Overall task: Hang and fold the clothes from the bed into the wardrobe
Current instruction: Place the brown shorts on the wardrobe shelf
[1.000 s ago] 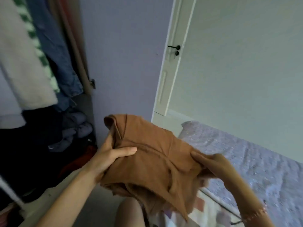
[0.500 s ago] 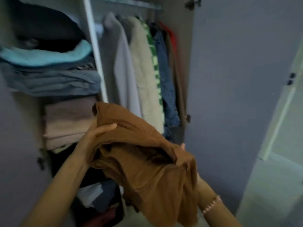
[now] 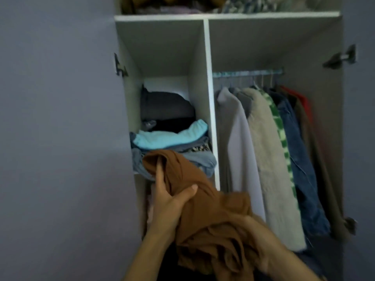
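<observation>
Brown garment (image 3: 205,211), bunched, held before open wardrobe (image 3: 209,57), top end overlapping folded stack (image 3: 168,138) on left shelf. Left hand (image 3: 170,201) fingers wrapped round upper part; right hand (image 3: 257,238), blurred, fingers clutching lower bunch. Coats (image 3: 263,159) hang at right.

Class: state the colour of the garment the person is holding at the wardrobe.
The garment is plain rusty brown, clearest in the head view.

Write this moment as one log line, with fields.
left hand: grips brown garment | right hand: holds same | place: facing wardrobe | stored: not yet
</observation>
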